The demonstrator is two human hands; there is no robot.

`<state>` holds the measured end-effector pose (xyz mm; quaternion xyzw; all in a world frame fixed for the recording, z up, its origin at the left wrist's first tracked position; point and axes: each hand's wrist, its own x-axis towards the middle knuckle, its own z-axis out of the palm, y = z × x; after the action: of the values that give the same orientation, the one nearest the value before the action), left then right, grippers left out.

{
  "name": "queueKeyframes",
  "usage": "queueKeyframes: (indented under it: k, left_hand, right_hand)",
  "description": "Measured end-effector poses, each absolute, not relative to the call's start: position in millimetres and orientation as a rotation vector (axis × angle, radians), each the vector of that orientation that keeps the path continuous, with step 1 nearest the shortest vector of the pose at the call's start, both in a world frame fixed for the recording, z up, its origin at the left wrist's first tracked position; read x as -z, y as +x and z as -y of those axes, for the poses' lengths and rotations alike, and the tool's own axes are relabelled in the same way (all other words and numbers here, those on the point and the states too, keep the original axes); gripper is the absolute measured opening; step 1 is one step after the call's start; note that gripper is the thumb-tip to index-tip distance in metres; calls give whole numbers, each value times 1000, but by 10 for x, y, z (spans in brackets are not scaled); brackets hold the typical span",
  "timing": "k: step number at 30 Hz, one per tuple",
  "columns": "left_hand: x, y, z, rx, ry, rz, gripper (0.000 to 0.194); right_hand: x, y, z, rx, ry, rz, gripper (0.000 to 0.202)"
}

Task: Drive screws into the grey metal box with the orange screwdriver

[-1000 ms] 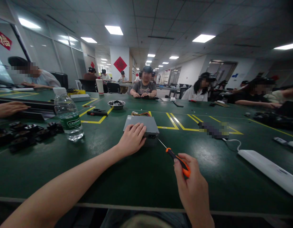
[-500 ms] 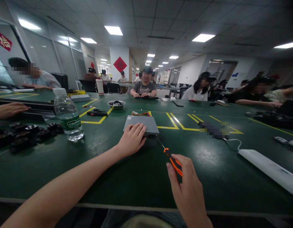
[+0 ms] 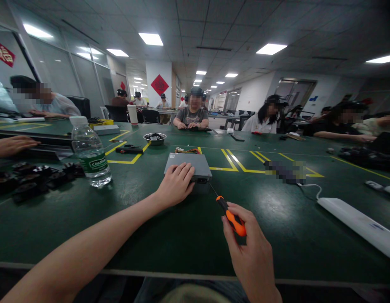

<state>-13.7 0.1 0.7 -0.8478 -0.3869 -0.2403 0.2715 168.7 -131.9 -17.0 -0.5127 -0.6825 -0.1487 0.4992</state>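
A grey metal power supply unit [image 3: 199,163] lies on the green table [image 3: 144,244], with a bundle of coloured wires [image 3: 191,150] at its far side. My left hand [image 3: 177,183] rests on its top and near edge, fingers stretched out together over the metal. Between the thumb and fingers of my right hand [image 3: 250,240] is an orange and black screwdriver [image 3: 234,221]. Its thin shaft points up and left to the unit's near right corner, beside the black power socket [image 3: 201,180]. Whether the tip sits in a screw is too small to tell.
Left of me stands a water bottle [image 3: 93,155], near black parts [image 3: 30,179] and another person's hand [image 3: 16,145]. A metal bowl [image 3: 155,139] of small parts and a black tool [image 3: 129,149] lie beyond. At right is a white power strip [image 3: 356,223]. Several people sit around.
The screwdriver's handle has turned in my right fingers, showing more orange, and its shaft has shifted slightly left. My left hand and the power supply unit have stayed in place.
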Motion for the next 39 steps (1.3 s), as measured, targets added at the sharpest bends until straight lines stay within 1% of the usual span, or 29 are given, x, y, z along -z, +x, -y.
queueKeyframes:
  k: [6,11,16,18,23,26,32,39]
  left_hand:
    - [-20,-137,11,650,-2292,1030,42]
    - [-9,-140,2,638,-2282,1042,42]
    - [-3,-138,-1,637,-2283,1037,42]
    - [-7,-139,2,641,-2283,1032,42]
    - [-10,-143,3,661,-2279,1023,42]
    - [-10,-143,5,660,-2280,1027,42]
    - [-14,-136,9,674,-2278,1029,41]
    - [-4,-145,-2,653,-2281,1038,42]
  right_hand:
    - [129,1694,1303,312,-1231,1664,14]
    - [116,1717,1350,274,-1383,1661,27]
    - [104,1746,1379,241,-1497,1640,31]
    - [96,1737,1374,265,-1471,1614,30]
    - [96,1693,1346,334,-1356,1710,17]
    - [111,1678,1329,370,-1322,1728,14]
    - [109,1695,1316,297,-1337,1716,16]
    - [112,1707,1307,298,-1378,1629,18]
